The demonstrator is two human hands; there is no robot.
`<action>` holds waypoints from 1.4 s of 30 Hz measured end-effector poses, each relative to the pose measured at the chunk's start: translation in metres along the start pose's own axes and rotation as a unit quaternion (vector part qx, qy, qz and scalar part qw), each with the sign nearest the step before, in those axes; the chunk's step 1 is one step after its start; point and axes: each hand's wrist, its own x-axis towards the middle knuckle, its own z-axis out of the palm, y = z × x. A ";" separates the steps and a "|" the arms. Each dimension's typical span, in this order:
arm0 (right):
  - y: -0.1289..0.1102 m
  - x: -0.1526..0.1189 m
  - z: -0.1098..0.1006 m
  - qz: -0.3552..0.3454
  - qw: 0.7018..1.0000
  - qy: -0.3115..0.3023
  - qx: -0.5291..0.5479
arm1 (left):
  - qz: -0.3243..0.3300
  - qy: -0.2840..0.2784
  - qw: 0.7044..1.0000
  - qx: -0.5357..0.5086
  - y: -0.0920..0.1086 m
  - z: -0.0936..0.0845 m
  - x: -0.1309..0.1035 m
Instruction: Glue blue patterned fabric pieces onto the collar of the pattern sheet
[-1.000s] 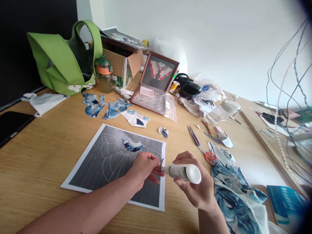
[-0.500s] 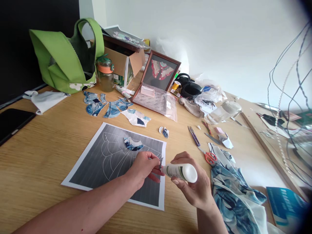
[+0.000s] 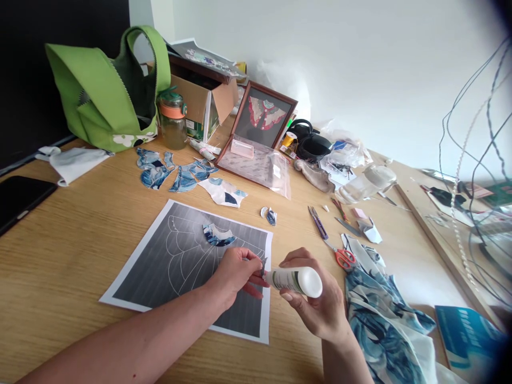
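A white squeeze bottle (image 3: 294,280) with a label, like a glue bottle, lies in the grip of my right hand (image 3: 320,298). Its nozzle points left, at a small grey piece (image 3: 263,265) pinched between the thumb and finger of my left hand (image 3: 242,272). Whether the nozzle touches the piece is hard to see. Beneath my left hand is a dark printed sheet (image 3: 152,277) with white petal-like outlines. A curved blue-and-white fabric piece (image 3: 218,235) rests on the sheet's upper part.
Cut fabric pieces (image 3: 186,178) lie beyond the sheet. Orange-handled scissors (image 3: 344,258), thread snips (image 3: 318,222) and a bunched blue-and-white cloth (image 3: 384,314) are at the right. Farther back stand a framed collar picture (image 3: 265,114), a jar (image 3: 173,125) and a green bag (image 3: 94,90).
Almost nothing differs. Both hands keep their hold, with the bottle's nozzle still at the small grey piece; the view has shifted very slightly.
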 end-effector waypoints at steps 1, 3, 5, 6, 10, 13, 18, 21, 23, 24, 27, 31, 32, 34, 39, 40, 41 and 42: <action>0.000 0.000 0.000 0.000 1.000 -0.002 0.001 | 0.000 0.000 1.000 -0.002 0.000 0.000 0.000; -0.001 0.000 0.000 0.000 1.000 -0.003 0.001 | -0.001 0.000 1.000 -0.004 0.001 0.000 0.000; -0.002 -0.001 -0.001 0.002 1.000 -0.001 -0.002 | -0.002 -0.001 1.000 -0.001 0.001 0.000 0.000; -0.002 -0.001 -0.001 0.003 1.000 0.002 -0.005 | -0.002 -0.001 1.000 0.002 0.001 0.000 -0.001; -0.001 -0.001 -0.001 0.005 1.000 0.006 -0.007 | -0.005 0.000 1.000 0.008 0.002 0.000 -0.002; 0.000 -0.001 0.000 0.006 1.000 0.003 -0.003 | -0.004 0.001 1.000 0.009 0.002 0.001 -0.002; 0.001 -0.001 0.002 0.000 1.000 0.021 -0.011 | -0.006 -0.003 1.000 0.013 0.002 0.001 -0.002; 0.001 -0.001 0.001 0.001 1.000 0.020 -0.017 | -0.007 -0.004 1.000 0.013 0.002 0.001 -0.002; 0.000 -0.001 0.000 0.003 1.000 0.012 -0.018 | -0.006 -0.001 1.000 0.009 0.002 0.001 -0.002; -0.001 0.000 0.000 0.004 1.000 0.007 -0.017 | -0.005 0.000 1.000 0.007 0.002 0.000 -0.001; -0.002 0.000 -0.001 0.006 1.000 -0.004 -0.014 | -0.002 0.000 1.000 0.003 0.001 0.000 -0.001; -0.002 0.000 0.000 0.000 1.000 -0.004 -0.009 | 0.000 -0.004 1.000 0.005 0.000 -0.001 0.000; -0.002 0.000 0.000 -0.003 1.000 -0.001 -0.007 | 0.001 -0.005 1.000 0.006 0.000 -0.001 0.001; -0.001 0.000 0.002 -0.005 1.000 0.003 -0.004 | 0.003 -0.008 1.000 0.007 0.000 -0.001 0.001; -0.001 0.000 0.003 -0.004 1.000 -0.003 0.003 | 0.006 -0.006 1.000 0.012 -0.001 -0.002 0.000; -0.001 0.001 0.002 -0.004 1.000 -0.005 0.005 | 0.006 -0.006 1.000 0.012 -0.001 -0.002 0.000; -0.001 0.001 0.002 -0.002 1.000 -0.005 0.005 | 0.006 -0.006 1.000 0.013 -0.001 -0.002 0.000; -0.001 0.000 0.002 -0.001 1.000 -0.003 0.005 | 0.005 -0.007 1.000 0.013 -0.001 -0.002 0.000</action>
